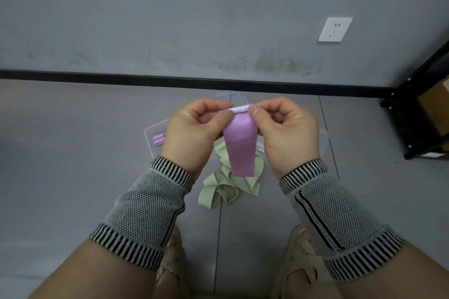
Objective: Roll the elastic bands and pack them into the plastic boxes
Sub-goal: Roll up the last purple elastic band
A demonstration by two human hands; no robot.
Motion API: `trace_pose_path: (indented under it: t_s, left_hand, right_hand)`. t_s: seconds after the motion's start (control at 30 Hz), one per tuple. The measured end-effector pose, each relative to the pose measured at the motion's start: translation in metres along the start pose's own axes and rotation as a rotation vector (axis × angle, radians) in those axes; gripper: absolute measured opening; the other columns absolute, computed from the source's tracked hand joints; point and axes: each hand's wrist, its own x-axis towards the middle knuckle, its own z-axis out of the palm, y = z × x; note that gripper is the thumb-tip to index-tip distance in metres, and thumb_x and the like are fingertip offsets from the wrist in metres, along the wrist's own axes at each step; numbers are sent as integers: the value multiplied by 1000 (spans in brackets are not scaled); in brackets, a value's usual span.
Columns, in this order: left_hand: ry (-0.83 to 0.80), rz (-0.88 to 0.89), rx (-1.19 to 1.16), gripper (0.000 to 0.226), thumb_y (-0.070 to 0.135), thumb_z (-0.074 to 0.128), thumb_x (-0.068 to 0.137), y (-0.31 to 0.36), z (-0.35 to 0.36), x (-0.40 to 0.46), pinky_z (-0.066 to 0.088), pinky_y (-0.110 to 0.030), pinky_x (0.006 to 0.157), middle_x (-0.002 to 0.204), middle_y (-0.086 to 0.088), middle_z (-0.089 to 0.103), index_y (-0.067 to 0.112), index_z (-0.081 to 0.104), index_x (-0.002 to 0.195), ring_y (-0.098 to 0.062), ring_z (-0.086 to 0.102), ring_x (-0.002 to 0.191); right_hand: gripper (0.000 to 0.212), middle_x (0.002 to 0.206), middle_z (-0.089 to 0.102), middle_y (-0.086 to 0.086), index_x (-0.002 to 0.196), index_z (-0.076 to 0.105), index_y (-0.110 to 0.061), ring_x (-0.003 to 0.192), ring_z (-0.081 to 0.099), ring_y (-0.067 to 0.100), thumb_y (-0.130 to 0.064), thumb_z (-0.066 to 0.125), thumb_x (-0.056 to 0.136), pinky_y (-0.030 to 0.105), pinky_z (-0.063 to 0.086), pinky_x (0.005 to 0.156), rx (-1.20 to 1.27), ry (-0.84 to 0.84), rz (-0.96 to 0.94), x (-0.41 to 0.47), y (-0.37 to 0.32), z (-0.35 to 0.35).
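A purple elastic band [240,145] hangs in front of me, its top edge rolled into a small tight tube. My left hand [194,133] pinches the left end of that roll between thumb and fingers. My right hand [286,131] pinches the right end the same way. Below, on the grey floor, lies a loose tangle of pale green elastic bands [223,187]. A clear plastic box [151,133] sits on the floor behind my left hand, with rolled purple bands [158,139] inside. More clear plastic [324,132] shows behind my right hand, mostly hidden.
A grey wall with a black skirting board [97,75] runs across ahead, with a white socket [335,29] on it. A black metal shelf frame [418,114] with a cardboard box stands at the right. My feet in woven sandals [303,257] rest at the bottom.
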Motion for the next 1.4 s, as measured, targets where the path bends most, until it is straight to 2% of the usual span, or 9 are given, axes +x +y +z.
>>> trace_pose_path:
  t_s: [0.13,0.3,0.4,0.5,0.63,0.77,1.13,1.27,1.4]
  left_hand:
    - [-17,-19,-4,15,-1,61,85,0,-1,0,55,-24,67,68,2,70,13,66,82,-10,65,66]
    - [3,-1,49,15,-1,62,84,0,-4,1,50,-19,58,65,4,68,13,65,81,-8,63,61]
    - [4,22,103,18,-1,65,82,-1,-4,1,51,-19,60,70,1,69,16,66,80,-10,64,66]
    - [-13,40,132,18,-3,65,82,-1,-3,1,52,-20,64,75,-3,70,16,66,79,-12,66,71]
    - [-9,-21,53,20,-4,64,82,-1,-2,1,54,-23,64,77,-5,72,15,65,87,-13,68,72]
    - [-28,-154,-61,14,-3,61,84,1,-1,2,58,-28,68,65,-3,69,10,63,90,-12,66,63]
    - [-22,-76,-17,17,-4,61,84,0,-5,2,57,-30,69,68,-2,69,12,65,83,-14,65,67]
    - [-18,-67,18,18,-4,61,84,0,-5,2,55,-27,64,69,-1,70,13,65,83,-14,66,68]
    - [-33,-121,-18,17,-3,59,85,1,-2,1,57,-28,62,66,0,70,13,62,91,-12,66,64]
  right_hand:
    - [13,78,71,8,74,65,-17,76,68,27,-8,69,83,46,58,75,-11,-37,-14,0,1,-1]
    - [13,76,71,12,78,63,-19,77,68,35,-10,70,82,52,57,74,48,-110,31,1,-1,-3]
    - [12,73,72,10,87,64,-22,74,70,30,-13,71,83,47,58,75,67,-167,67,1,-1,-4]
    - [9,75,72,8,81,68,-19,70,69,19,-10,71,82,41,59,72,35,-206,60,3,0,-5]
    - [16,76,71,5,75,69,-20,72,68,19,-6,71,81,40,59,74,37,-204,37,5,2,-6]
    - [22,75,71,1,71,69,-24,77,68,22,-5,73,79,46,57,79,49,-183,45,9,7,-8]
    - [24,77,69,-2,77,68,-23,76,65,16,1,70,80,36,56,76,73,-228,9,10,9,-6]
    - [16,83,71,9,82,69,-22,79,69,23,-6,71,82,42,59,76,50,-264,34,10,8,-7]
    - [18,79,71,7,76,69,-24,77,68,23,-6,72,80,47,58,77,18,-233,31,10,10,-7]
